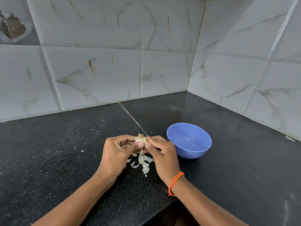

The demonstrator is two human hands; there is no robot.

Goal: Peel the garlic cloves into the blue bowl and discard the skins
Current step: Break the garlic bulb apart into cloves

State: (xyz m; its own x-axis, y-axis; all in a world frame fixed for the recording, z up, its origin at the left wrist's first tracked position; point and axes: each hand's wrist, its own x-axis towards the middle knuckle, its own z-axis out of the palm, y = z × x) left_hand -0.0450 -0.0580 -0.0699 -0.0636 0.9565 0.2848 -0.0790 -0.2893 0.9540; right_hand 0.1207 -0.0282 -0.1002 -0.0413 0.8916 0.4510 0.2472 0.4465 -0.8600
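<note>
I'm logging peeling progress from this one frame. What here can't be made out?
- Garlic bulb, head view: mostly covered by the left hand and right hand, so the remaining cloves cannot be counted.
- Blue bowl: the speck inside is too small to identify.
- Skins on the counter: partly hidden beneath the hands.
- Container at the top left: cut off by the frame edge.

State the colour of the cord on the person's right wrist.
Orange; the cord shows best in the head view.

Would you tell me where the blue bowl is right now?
The blue bowl sits on the black counter, right of centre, just beyond the right hand.
</note>
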